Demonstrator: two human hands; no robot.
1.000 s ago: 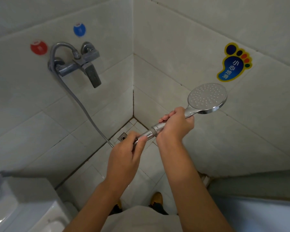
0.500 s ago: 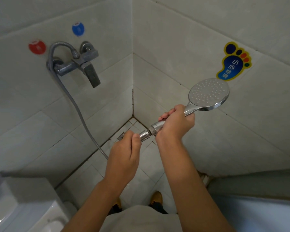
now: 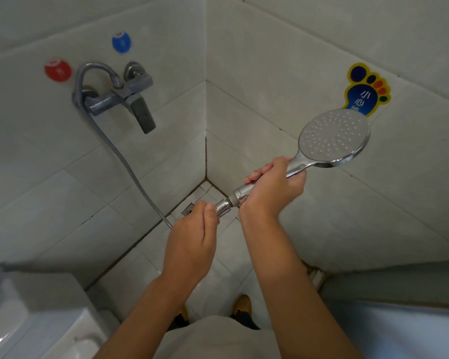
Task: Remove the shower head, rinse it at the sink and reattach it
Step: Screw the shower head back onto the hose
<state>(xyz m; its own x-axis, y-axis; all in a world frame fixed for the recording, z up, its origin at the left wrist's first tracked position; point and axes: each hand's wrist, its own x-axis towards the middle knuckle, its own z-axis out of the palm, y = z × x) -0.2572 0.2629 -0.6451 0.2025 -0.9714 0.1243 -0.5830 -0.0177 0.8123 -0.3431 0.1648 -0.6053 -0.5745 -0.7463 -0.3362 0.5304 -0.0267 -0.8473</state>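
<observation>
The chrome shower head points its round spray face toward me at the right, in front of the tiled corner. My right hand grips its handle in a fist. My left hand pinches the metal hose nut at the handle's lower end. Bare thread shows in a small gap between nut and handle. The grey hose runs from my left hand up to the wall mixer tap at the upper left.
Red and blue round stickers sit above the tap. A foot-shaped sticker is on the right wall. A white toilet tank stands at the lower left, a floor drain in the corner, a pale ledge at the lower right.
The shower head has risen slightly and to the right. My left hand has turned on the hose nut, and a gap with bare thread now shows between nut and handle.
</observation>
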